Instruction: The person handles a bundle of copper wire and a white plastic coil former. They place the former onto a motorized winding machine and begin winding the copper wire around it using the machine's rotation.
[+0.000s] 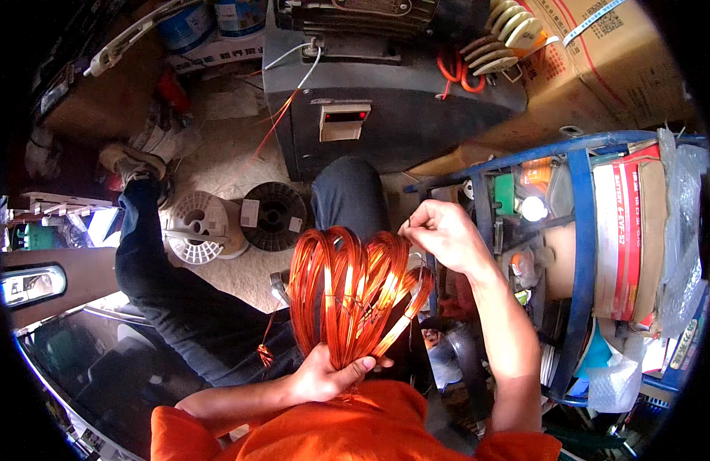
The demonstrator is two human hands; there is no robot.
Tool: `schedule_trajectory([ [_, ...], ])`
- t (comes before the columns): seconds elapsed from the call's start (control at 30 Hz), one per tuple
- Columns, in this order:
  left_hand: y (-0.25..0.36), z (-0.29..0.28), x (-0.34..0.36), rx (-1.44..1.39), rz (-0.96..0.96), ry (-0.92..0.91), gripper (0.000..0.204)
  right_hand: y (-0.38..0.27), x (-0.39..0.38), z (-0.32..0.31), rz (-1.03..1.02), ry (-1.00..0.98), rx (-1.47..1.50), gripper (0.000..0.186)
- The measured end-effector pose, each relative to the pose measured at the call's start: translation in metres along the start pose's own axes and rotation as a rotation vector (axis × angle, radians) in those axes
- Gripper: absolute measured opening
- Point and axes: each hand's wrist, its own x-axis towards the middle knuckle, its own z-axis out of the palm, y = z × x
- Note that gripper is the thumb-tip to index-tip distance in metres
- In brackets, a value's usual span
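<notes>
Several bundled loops of orange copper wire lie above my lap. My left hand grips the lower end of the bundle, thumb across its front. At the bundle's upper right, my right hand is closed in a pinch on what looks like a thin wire. A short twisted copper tail dangles at the bundle's left.
Two wire spools, white and black, stand on the floor. A dark machine with hanging cables is ahead. A blue metal rack with packages is at right, cardboard boxes behind it, a dark glossy surface lower left.
</notes>
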Motion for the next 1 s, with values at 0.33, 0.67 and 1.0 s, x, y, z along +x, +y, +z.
schedule_trajectory([
  [0.33, -0.001, -0.001, 0.002, -0.059, -0.121, 0.022, 0.022, -0.061, -0.069, 0.025, -0.783, -0.062, -0.776, 0.032],
  [0.67, -0.007, 0.000, 0.004, -0.037, -0.127, 0.061, 0.023, -0.060, -0.067, 0.032, -0.850, -0.062, -0.806, 0.024],
  [1.0, 0.003, -0.001, 0.003, 0.024, -0.127, 0.048, 0.026, -0.050, -0.070, 0.036, -0.803, 0.187, -0.873, 0.015],
])
